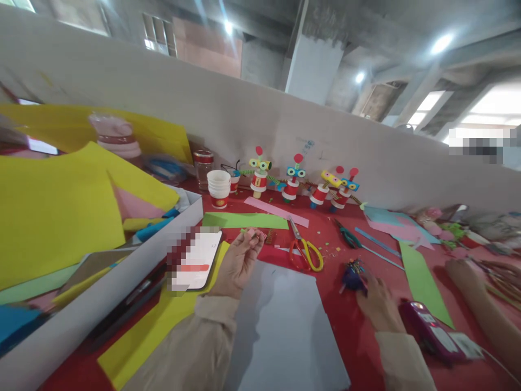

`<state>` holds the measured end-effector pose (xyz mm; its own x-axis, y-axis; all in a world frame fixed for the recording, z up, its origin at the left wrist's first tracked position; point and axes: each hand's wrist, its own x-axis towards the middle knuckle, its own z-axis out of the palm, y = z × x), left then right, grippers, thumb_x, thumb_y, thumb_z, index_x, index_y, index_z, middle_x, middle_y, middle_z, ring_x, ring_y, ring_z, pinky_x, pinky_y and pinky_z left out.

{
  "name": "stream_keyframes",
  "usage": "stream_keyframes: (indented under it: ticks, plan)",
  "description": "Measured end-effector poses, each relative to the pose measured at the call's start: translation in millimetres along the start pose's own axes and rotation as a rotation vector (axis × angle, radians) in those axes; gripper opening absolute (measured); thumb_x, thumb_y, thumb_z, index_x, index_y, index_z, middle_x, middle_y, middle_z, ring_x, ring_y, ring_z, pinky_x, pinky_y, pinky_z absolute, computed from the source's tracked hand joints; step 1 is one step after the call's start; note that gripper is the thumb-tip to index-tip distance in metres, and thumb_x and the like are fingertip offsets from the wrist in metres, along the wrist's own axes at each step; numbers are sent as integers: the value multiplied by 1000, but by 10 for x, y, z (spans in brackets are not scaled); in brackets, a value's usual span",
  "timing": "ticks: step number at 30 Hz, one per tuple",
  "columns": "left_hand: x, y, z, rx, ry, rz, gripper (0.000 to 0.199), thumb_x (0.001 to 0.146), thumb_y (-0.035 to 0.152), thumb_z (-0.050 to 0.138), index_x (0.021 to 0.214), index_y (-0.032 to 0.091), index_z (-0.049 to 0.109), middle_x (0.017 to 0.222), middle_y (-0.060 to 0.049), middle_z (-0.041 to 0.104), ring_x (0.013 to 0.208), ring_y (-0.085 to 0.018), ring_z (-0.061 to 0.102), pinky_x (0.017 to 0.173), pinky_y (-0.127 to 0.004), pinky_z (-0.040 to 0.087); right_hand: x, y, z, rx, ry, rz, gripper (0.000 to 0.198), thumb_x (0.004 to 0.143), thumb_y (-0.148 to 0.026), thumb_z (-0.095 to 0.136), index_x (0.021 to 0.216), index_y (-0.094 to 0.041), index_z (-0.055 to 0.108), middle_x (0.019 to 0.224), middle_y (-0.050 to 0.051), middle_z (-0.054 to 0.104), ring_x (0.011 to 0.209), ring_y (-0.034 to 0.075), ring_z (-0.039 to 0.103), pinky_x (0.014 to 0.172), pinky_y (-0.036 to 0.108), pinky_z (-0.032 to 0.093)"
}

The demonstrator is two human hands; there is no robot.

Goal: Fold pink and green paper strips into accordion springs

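My left hand (240,260) is closed in a pinch, palm turned up, on a small folded strip of pink and green paper (257,233). Beyond and to the right of it lie scissors (303,252) with red and yellow handles, blades pointing away. My right hand (378,304), slightly blurred, has its fingertips closed on the right side of a dark blue roundish thing (352,277) with small bits on top; its kind is unclear. Grey-white sheets (285,326) lie between my forearms. A phone (198,258) rests left of my left hand on yellow paper (163,326).
Several paper-cup figures (290,189) stand along the back partition near stacked cups (218,187). A white box (122,282) of coloured paper fills the left. Green-handled pliers (348,236) and a purple device (433,331) lie right. Another person's hand (464,271) is at far right.
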<state>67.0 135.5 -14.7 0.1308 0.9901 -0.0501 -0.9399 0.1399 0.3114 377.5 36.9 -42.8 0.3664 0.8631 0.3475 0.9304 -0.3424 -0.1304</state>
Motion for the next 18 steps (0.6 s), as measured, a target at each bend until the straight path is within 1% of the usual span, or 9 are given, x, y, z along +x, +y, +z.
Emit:
stream_keyframes:
  ticks: [1,3,5,6,8,10,13,16,18]
  plan:
    - [-27,-36,8,21,-23,-42,12,78,4,57,70,9,64,68,-3,61,58,-5,55,81,-23,51,-21,76,30,-57,-56,2,38,70,-12,48,107,-11,58,99,16,61,97,30,56,82,41,42]
    - [-93,-130,11,117,-71,-193,5,73,5,64,74,10,66,73,-4,64,64,-7,59,77,-22,52,-47,136,78,-122,-125,-2,42,69,-12,49,111,-8,55,101,17,59,96,30,57,80,39,43]
    - [-158,-236,0,273,-111,-378,13,66,3,69,77,10,67,75,-5,66,69,-11,61,72,-22,52,-45,118,106,-135,-138,-27,47,69,-9,48,115,-6,51,103,18,57,95,28,58,78,36,44]
    - [-183,-283,-9,318,-107,-409,13,64,2,71,73,11,67,74,-5,66,69,-11,61,72,-22,52,-32,100,113,-134,-138,-38,48,68,-7,48,116,-6,50,103,18,56,94,27,59,77,34,44]
    - [-204,-342,-30,333,-85,-423,9,65,4,71,69,11,66,78,-6,67,72,-11,62,74,-21,51,16,73,115,-134,-155,-47,48,68,-6,48,116,-5,50,103,18,56,94,26,59,75,32,44]
    - [-187,-342,-49,293,-42,-376,8,69,5,68,73,11,67,82,-6,68,74,-10,62,75,-20,50,82,81,97,-141,-200,-41,43,69,-7,49,112,-5,53,100,18,57,93,26,60,72,31,45]
    - [-123,-268,-69,231,25,-318,9,73,5,65,79,11,67,80,-6,68,66,-8,61,72,-19,51,181,135,18,-139,-232,1,29,71,-12,51,98,-8,61,93,17,61,84,26,62,66,31,45]
    - [-75,-205,-78,192,51,-313,8,72,6,66,79,10,66,77,-6,67,57,-6,59,64,-18,52,246,88,-109,14,-77,39,20,74,-23,53,87,-12,64,84,15,64,73,26,63,59,33,44]
    - [-61,-192,-76,163,49,-304,8,72,7,66,79,11,66,77,-5,67,56,-6,58,62,-18,51,263,-94,-188,297,86,53,24,74,-36,56,80,-14,64,70,11,65,65,25,62,53,32,44]
